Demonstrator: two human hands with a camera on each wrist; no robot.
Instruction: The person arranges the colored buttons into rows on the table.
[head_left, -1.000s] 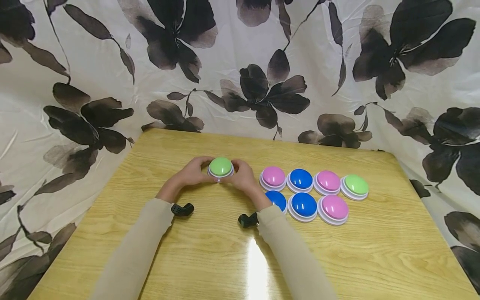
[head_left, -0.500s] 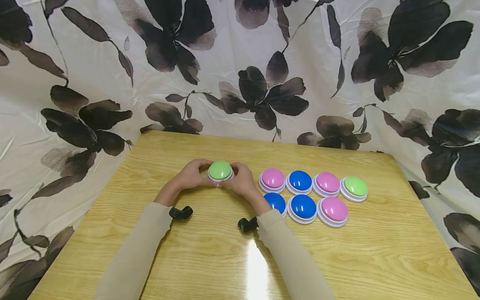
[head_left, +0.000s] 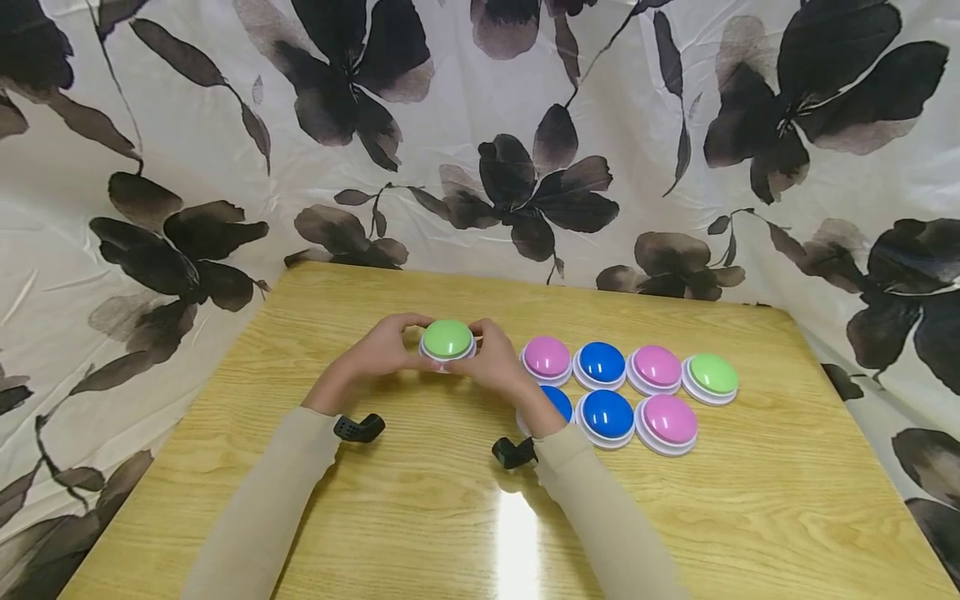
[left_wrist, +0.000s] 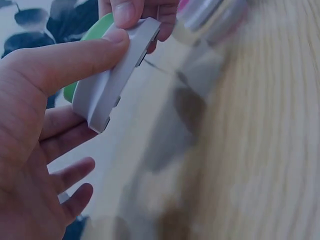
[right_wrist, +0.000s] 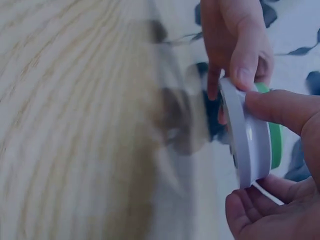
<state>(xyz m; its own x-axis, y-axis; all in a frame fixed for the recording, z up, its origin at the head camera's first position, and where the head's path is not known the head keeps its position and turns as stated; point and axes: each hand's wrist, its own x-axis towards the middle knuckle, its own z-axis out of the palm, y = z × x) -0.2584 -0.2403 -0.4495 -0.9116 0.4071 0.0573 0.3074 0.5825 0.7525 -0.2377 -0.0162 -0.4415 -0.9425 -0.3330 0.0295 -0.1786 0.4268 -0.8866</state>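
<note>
A green dome push button (head_left: 447, 338) with a white round base is held between both hands, dome up. My left hand (head_left: 381, 346) pinches its left side, thumb on the near edge of the base and fingers behind. From the right, my right hand (head_left: 497, 358) grips the opposite side the same way. In the left wrist view, the white base (left_wrist: 102, 92) shows small feet on its underside, raised above the wood. The right wrist view has both thumbs close together on the rim of the base (right_wrist: 255, 140).
Right of the hands, several similar buttons stand in two rows, among them a pink button (head_left: 546, 357), a blue button (head_left: 607, 413) and another green button (head_left: 712, 373). My right wrist overlaps the near-left blue button (head_left: 557, 402). A floral curtain (head_left: 450, 100) hangs behind the wooden table (head_left: 420, 517).
Both hands stay on the green button, which has shifted slightly right and looks a little larger. My right forearm has moved right, covering more of the near-left blue button.
</note>
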